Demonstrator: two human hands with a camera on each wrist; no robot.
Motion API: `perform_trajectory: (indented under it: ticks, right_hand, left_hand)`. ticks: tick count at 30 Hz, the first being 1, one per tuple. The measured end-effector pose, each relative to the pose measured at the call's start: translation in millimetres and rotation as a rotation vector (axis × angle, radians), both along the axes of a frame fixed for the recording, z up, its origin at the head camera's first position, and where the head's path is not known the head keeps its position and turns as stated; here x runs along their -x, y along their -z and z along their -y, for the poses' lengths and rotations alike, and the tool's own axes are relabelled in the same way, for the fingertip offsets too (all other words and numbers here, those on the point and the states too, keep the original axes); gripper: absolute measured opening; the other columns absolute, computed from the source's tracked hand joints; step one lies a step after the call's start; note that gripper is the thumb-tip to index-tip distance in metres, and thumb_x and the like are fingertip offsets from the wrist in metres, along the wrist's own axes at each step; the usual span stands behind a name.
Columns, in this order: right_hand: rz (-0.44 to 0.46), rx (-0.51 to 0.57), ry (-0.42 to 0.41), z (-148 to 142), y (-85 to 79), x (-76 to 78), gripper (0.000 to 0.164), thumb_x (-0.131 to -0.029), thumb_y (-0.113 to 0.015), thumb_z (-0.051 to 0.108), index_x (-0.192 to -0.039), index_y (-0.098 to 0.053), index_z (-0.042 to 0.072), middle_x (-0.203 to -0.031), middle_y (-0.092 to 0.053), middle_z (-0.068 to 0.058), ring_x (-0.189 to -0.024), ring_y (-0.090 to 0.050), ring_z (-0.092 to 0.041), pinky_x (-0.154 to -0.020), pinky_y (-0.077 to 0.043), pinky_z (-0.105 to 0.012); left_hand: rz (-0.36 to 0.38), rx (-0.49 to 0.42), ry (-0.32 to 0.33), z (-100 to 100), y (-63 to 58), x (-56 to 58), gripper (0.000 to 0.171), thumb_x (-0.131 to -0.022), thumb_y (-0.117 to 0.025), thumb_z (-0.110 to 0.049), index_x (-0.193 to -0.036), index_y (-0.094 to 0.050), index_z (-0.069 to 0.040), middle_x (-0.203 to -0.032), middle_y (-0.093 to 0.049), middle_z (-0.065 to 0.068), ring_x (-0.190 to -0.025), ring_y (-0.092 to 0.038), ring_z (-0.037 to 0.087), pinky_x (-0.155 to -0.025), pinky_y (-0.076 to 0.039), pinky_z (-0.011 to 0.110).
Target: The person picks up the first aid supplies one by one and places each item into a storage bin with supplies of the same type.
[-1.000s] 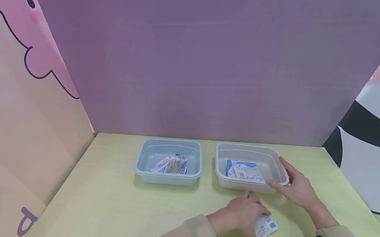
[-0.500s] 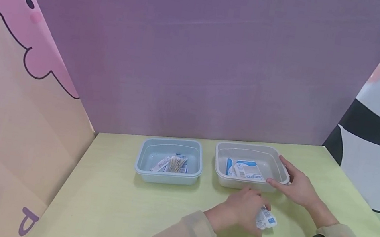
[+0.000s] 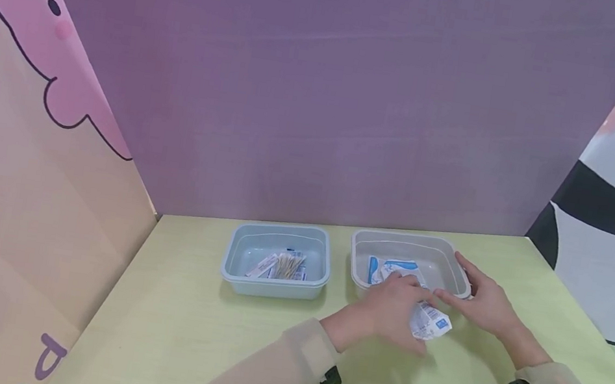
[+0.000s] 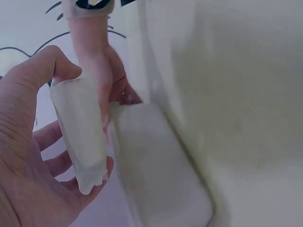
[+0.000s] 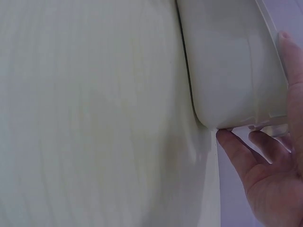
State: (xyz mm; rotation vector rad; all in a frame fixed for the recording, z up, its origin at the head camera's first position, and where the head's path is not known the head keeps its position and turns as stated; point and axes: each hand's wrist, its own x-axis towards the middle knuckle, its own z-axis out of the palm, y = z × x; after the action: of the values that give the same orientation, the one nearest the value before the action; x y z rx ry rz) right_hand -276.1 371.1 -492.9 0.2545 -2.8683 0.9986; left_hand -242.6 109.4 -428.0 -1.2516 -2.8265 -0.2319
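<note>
My left hand (image 3: 392, 310) grips a white wrapped packet with blue print (image 3: 431, 322), raised at the near side of a whitish plastic bin (image 3: 445, 264). In the left wrist view the packet (image 4: 80, 132) stands between thumb and fingers, its plain side showing. My right hand (image 3: 486, 304) holds the bin's right end, thumb on the near rim and fingers at the side wall. Fingertips (image 5: 227, 137) touch that wall in the right wrist view. Inside the bin lies a blue-and-white pack (image 3: 398, 266), partly hidden by my left hand.
To the left stands a light blue bin (image 3: 270, 288) with a bundle of cotton swabs (image 3: 290, 266) and small white-and-blue packets (image 3: 263, 266). Both bins sit toward the back of the pale yellow table (image 3: 164, 329), before a purple panel (image 3: 320, 102).
My left hand has lifted the packet off the table and carried it toward the whitish bin, now overlapping its front edge. The right hand keeps its place on the bin.
</note>
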Motion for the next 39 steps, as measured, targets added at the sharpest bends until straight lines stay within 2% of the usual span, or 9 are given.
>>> perform_trajectory:
  ticks: [3, 8, 11, 16, 21, 23, 28, 35, 39]
  right_hand:
    - [-0.014, -0.002, -0.002, -1, 0.1, 0.7, 0.104, -0.095, -0.08, 0.044, -0.169, -0.021, 0.003, -0.156, -0.046, -0.039, -0.128, -0.06, -0.053, -0.09, -0.061, -0.046]
    - [-0.018, -0.003, -0.019, -1, -1.8, 0.6, 0.099, -0.095, -0.081, 0.035, -0.168, -0.023, 0.002, -0.156, -0.046, -0.039, -0.127, -0.061, -0.053, -0.089, -0.06, -0.034]
    - [-0.009, -0.009, -0.021, -1, -3.2, -0.1, 0.099, -0.096, -0.081, 0.033, -0.169, -0.022, 0.003, -0.156, -0.045, -0.039, -0.126, -0.06, -0.053, -0.092, -0.06, -0.037]
    - [-0.016, 0.002, -0.015, 0, -3.1, -1.2, 0.101, -0.094, -0.082, 0.038, -0.168, -0.023, 0.001, -0.155, -0.047, -0.04, -0.129, -0.06, -0.055, -0.097, -0.059, -0.057]
    - [-0.003, 0.003, -0.007, 0, -2.3, -1.8, 0.104, -0.094, -0.082, 0.044, -0.168, -0.023, 0.001, -0.155, -0.048, -0.038, -0.13, -0.06, -0.053, -0.093, -0.06, -0.043]
    - [-0.001, 0.007, -0.009, 0, -2.4, -1.8, 0.105, -0.094, -0.082, 0.044, -0.168, -0.022, 0.001, -0.155, -0.048, -0.038, -0.128, -0.06, -0.052, -0.092, -0.059, -0.042]
    - [0.0, 0.009, -0.008, 0, -1.6, -1.3, 0.104, -0.094, -0.081, 0.044, -0.168, -0.022, 0.001, -0.156, -0.046, -0.039, -0.13, -0.059, -0.054, -0.097, -0.059, -0.055]
    - [-0.019, 0.008, -0.007, 1, -2.6, -1.3, 0.103, -0.094, -0.082, 0.043, -0.168, -0.024, 0.0, -0.156, -0.046, -0.039, -0.13, -0.06, -0.054, -0.097, -0.058, -0.056]
    - [-0.02, 0.015, -0.009, 1, -2.4, -1.6, 0.103, -0.094, -0.081, 0.043, -0.168, -0.024, 0.0, -0.157, -0.045, -0.039, -0.132, -0.058, -0.056, -0.1, -0.057, -0.063]
  left_hand:
    - [0.029, -0.058, -0.031, 3, -9.1, 5.4, 0.071, -0.071, -0.091, -0.059, -0.136, -0.067, -0.043, -0.127, -0.063, -0.017, -0.107, -0.051, 0.006, -0.069, -0.044, 0.015]
    - [0.046, -0.104, -0.043, 7, -17.6, 17.1, 0.066, -0.072, -0.092, -0.052, -0.132, -0.069, -0.041, -0.129, -0.064, -0.014, -0.113, -0.053, 0.01, -0.07, -0.044, 0.017]
    - [0.049, -0.124, -0.054, 8, -19.2, 24.5, 0.065, -0.072, -0.092, -0.051, -0.132, -0.07, -0.038, -0.133, -0.064, -0.011, -0.12, -0.054, 0.014, -0.072, -0.045, 0.018]
    - [0.031, -0.133, -0.088, 8, -19.6, 36.3, 0.068, -0.074, -0.091, -0.053, -0.136, -0.068, -0.037, -0.14, -0.064, -0.009, -0.127, -0.055, 0.015, -0.075, -0.048, 0.018]
    - [0.006, -0.142, -0.106, 7, -21.0, 47.2, 0.067, -0.075, -0.09, -0.051, -0.137, -0.069, -0.034, -0.136, -0.066, -0.01, -0.124, -0.056, 0.013, -0.084, -0.046, 0.018]
    - [0.011, -0.15, -0.117, 6, -22.1, 50.2, 0.067, -0.075, -0.09, -0.05, -0.137, -0.069, -0.033, -0.135, -0.066, -0.01, -0.121, -0.056, 0.012, -0.083, -0.045, 0.017]
    - [0.027, -0.157, -0.157, 3, -24.9, 54.8, 0.07, -0.076, -0.09, -0.052, -0.139, -0.068, -0.034, -0.137, -0.066, -0.009, -0.115, -0.054, 0.011, -0.079, -0.044, 0.017]
    - [0.024, -0.17, -0.203, 0, -22.4, 59.7, 0.07, -0.077, -0.089, -0.051, -0.141, -0.067, -0.034, -0.137, -0.065, -0.007, -0.115, -0.054, 0.012, -0.078, -0.044, 0.018]
    - [0.03, -0.169, -0.225, 0, -17.9, 63.3, 0.068, -0.076, -0.089, -0.051, -0.139, -0.068, -0.035, -0.136, -0.065, -0.008, -0.116, -0.054, 0.011, -0.075, -0.043, 0.019]
